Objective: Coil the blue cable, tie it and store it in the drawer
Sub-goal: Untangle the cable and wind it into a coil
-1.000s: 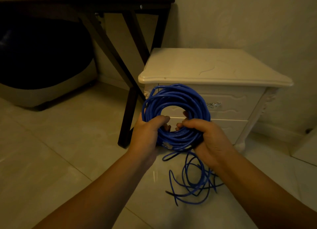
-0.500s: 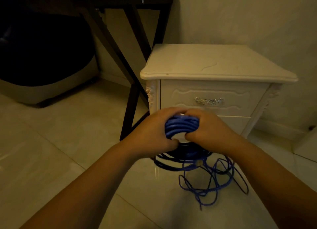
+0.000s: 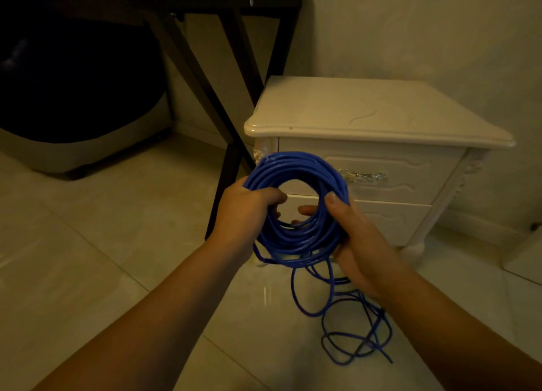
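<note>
Two grips on coil: left grip [image 3: 246, 212] curled round left side of blue cable [image 3: 293, 163], right grip [image 3: 357, 244] thumb over right side. Coil upright before closed drawer [image 3: 404, 179] of nightstand [image 3: 366, 112]. Loose tail [image 3: 293, 291] on floor; feed in even loops, clamp ring firmly, save end for tying.

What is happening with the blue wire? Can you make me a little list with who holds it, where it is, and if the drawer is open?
Cable: blue cable, mostly wound into a round coil, held up in front of the nightstand
Left hand: grips the coil's left side
Right hand: grips the coil's right side
Loose part: hangs from the coil and lies tangled on the floor
Tie: none visible
Drawer: shut, cable not yet inside
</note>
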Demonstrator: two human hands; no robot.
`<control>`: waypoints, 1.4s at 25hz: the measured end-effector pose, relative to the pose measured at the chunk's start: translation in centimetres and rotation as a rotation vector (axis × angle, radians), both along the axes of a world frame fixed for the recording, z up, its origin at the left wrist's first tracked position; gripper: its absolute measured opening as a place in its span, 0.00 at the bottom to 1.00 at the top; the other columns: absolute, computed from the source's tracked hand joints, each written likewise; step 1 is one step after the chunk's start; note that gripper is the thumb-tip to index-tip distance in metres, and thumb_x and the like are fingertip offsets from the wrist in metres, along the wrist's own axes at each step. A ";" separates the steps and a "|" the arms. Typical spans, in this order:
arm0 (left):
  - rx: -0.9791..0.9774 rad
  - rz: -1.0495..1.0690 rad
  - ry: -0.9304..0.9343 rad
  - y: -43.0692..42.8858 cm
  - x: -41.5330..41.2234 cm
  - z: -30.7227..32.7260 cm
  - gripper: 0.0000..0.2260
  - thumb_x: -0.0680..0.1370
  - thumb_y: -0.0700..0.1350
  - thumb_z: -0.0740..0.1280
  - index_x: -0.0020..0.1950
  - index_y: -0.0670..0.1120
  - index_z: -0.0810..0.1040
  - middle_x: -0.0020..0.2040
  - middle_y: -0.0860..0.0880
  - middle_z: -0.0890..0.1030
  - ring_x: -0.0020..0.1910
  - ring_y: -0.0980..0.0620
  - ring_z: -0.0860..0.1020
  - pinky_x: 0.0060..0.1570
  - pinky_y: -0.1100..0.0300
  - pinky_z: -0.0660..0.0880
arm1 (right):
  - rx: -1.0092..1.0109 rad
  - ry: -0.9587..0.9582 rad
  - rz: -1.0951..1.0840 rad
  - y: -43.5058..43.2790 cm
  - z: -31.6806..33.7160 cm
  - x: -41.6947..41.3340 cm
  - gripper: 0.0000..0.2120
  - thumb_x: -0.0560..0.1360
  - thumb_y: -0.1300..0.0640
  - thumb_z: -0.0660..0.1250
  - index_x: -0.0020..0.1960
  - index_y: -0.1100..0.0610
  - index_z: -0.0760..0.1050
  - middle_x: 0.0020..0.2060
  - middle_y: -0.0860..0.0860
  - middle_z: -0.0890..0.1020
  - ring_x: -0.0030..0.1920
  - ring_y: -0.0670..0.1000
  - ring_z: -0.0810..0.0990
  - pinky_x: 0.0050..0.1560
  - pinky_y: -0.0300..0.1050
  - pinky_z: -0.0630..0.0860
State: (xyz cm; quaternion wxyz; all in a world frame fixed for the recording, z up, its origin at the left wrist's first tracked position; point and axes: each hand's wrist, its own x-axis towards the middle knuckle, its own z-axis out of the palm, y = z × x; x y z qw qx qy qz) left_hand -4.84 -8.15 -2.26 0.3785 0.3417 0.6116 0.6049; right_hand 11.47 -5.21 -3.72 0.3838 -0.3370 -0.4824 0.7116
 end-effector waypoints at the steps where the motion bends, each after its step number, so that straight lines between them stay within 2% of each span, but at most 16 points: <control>1: 0.001 0.031 -0.061 0.0 0.2 0.0 0.02 0.71 0.37 0.70 0.42 0.40 0.78 0.31 0.44 0.76 0.33 0.45 0.77 0.37 0.51 0.74 | 0.019 0.015 -0.034 -0.3 -0.3 -0.6 0.34 0.60 0.45 0.73 0.64 0.48 0.71 0.55 0.57 0.82 0.55 0.57 0.82 0.57 0.57 0.77; 4: -0.023 0.069 -0.355 -0.6 2.0 -0.6 0.02 0.73 0.37 0.69 0.42 0.41 0.77 0.28 0.48 0.74 0.29 0.48 0.77 0.30 0.57 0.75 | -0.017 0.075 -0.186 -1.0 -1.4 -1.8 0.27 0.65 0.58 0.75 0.62 0.55 0.74 0.49 0.59 0.84 0.49 0.58 0.84 0.51 0.56 0.80; 7: -0.092 -0.066 -0.524 -1.5 3.6 -1.4 0.01 0.76 0.38 0.68 0.46 0.42 0.77 0.32 0.48 0.78 0.32 0.50 0.79 0.35 0.57 0.77 | -0.181 0.063 -0.299 -0.5 -1.7 -1.6 0.17 0.71 0.65 0.69 0.58 0.67 0.75 0.44 0.64 0.83 0.44 0.60 0.85 0.43 0.53 0.82; 9: -0.176 -0.188 -0.343 -1.5 3.2 -1.5 0.05 0.75 0.39 0.70 0.50 0.42 0.78 0.41 0.45 0.81 0.39 0.49 0.81 0.40 0.57 0.77 | -0.180 -0.012 -0.336 0.4 -0.9 -0.6 0.14 0.71 0.68 0.67 0.57 0.67 0.75 0.37 0.62 0.81 0.36 0.57 0.84 0.36 0.48 0.81; 11: -0.150 -0.274 -0.159 -1.2 2.1 -1.0 0.18 0.72 0.39 0.73 0.61 0.47 0.76 0.53 0.47 0.82 0.47 0.51 0.82 0.42 0.61 0.78 | -0.044 -0.132 -0.329 1.0 0.4 0.3 0.13 0.71 0.71 0.65 0.53 0.59 0.75 0.32 0.58 0.80 0.31 0.55 0.82 0.36 0.50 0.80; 13: -0.055 -0.357 -0.001 -1.2 1.0 -0.4 0.35 0.70 0.38 0.76 0.71 0.58 0.65 0.61 0.54 0.77 0.52 0.57 0.81 0.45 0.65 0.78 | 0.263 -0.424 -0.280 0.9 1.7 1.0 0.17 0.70 0.70 0.67 0.49 0.49 0.76 0.34 0.52 0.81 0.33 0.53 0.82 0.38 0.49 0.81; 15: 0.042 -0.468 0.330 -1.3 0.8 0.0 0.45 0.68 0.40 0.78 0.73 0.66 0.55 0.68 0.59 0.66 0.61 0.61 0.76 0.54 0.66 0.76 | 0.586 -0.742 -0.184 0.4 2.0 1.0 0.18 0.69 0.66 0.69 0.51 0.45 0.75 0.39 0.46 0.81 0.38 0.49 0.81 0.39 0.40 0.77; 17: 0.086 -0.532 0.778 -1.4 1.3 -0.3 0.48 0.67 0.45 0.78 0.75 0.66 0.51 0.72 0.63 0.57 0.73 0.54 0.63 0.68 0.58 0.67 | 0.784 -0.968 -0.070 -0.1 1.9 0.5 0.18 0.70 0.62 0.69 0.57 0.46 0.74 0.43 0.46 0.80 0.43 0.49 0.79 0.40 0.37 0.73; 18: 0.096 -0.519 0.954 -1.4 1.7 -0.5 0.46 0.67 0.46 0.76 0.76 0.62 0.53 0.74 0.59 0.58 0.74 0.54 0.60 0.70 0.58 0.63 | 0.858 -1.056 -0.024 -0.4 1.9 0.1 0.18 0.71 0.61 0.68 0.58 0.47 0.73 0.45 0.47 0.80 0.45 0.50 0.79 0.42 0.39 0.73; 20: 0.087 -0.424 1.077 -1.1 2.3 -1.1 0.33 0.70 0.44 0.73 0.72 0.57 0.65 0.66 0.52 0.74 0.65 0.55 0.70 0.64 0.61 0.68 | 0.956 -1.169 0.018 -0.9 1.8 -0.4 0.16 0.75 0.57 0.66 0.61 0.48 0.69 0.50 0.48 0.80 0.49 0.51 0.79 0.47 0.44 0.73; 22: 0.029 -0.349 1.081 -0.9 2.3 -1.1 0.17 0.71 0.43 0.70 0.59 0.54 0.75 0.50 0.53 0.82 0.49 0.52 0.78 0.52 0.53 0.77 | 0.984 -1.157 -0.002 -1.3 1.6 -0.4 0.18 0.76 0.53 0.65 0.63 0.48 0.63 0.49 0.47 0.79 0.46 0.50 0.78 0.45 0.44 0.74; 25: -0.023 -0.332 0.944 -0.6 1.8 -1.0 0.07 0.72 0.42 0.69 0.47 0.51 0.77 0.40 0.52 0.81 0.40 0.52 0.79 0.43 0.52 0.78 | 0.892 -0.978 -0.019 -1.1 1.5 0.2 0.24 0.73 0.53 0.68 0.63 0.46 0.60 0.41 0.44 0.78 0.38 0.46 0.78 0.37 0.40 0.73; 27: -0.021 -0.313 0.799 -0.8 1.4 -0.9 0.07 0.72 0.41 0.71 0.46 0.52 0.77 0.38 0.52 0.80 0.38 0.55 0.78 0.40 0.58 0.76 | 0.754 -0.894 0.014 -0.3 1.5 0.7 0.22 0.70 0.53 0.71 0.59 0.46 0.65 0.40 0.44 0.79 0.37 0.43 0.79 0.35 0.36 0.74; 30: -0.042 -0.249 0.580 -1.0 0.9 -0.7 0.09 0.72 0.41 0.73 0.48 0.52 0.79 0.41 0.50 0.82 0.41 0.51 0.80 0.44 0.54 0.78 | 0.543 -0.777 0.147 0.6 1.0 1.4 0.20 0.69 0.52 0.74 0.58 0.45 0.72 0.44 0.45 0.81 0.41 0.44 0.82 0.43 0.41 0.80; 32: -0.080 -0.202 0.433 -1.1 0.7 -0.5 0.09 0.72 0.40 0.74 0.48 0.51 0.79 0.43 0.49 0.82 0.43 0.50 0.81 0.46 0.52 0.78 | 0.465 -0.697 0.165 0.4 0.8 1.5 0.22 0.68 0.51 0.75 0.58 0.41 0.71 0.46 0.44 0.82 0.44 0.43 0.82 0.46 0.40 0.80; 35: -0.104 -0.126 0.233 -1.1 0.5 -0.4 0.10 0.71 0.38 0.74 0.47 0.51 0.80 0.43 0.48 0.83 0.44 0.48 0.81 0.48 0.51 0.77 | 0.434 -0.586 0.086 0.0 0.4 1.2 0.23 0.68 0.52 0.75 0.55 0.36 0.68 0.47 0.42 0.82 0.45 0.39 0.82 0.42 0.32 0.78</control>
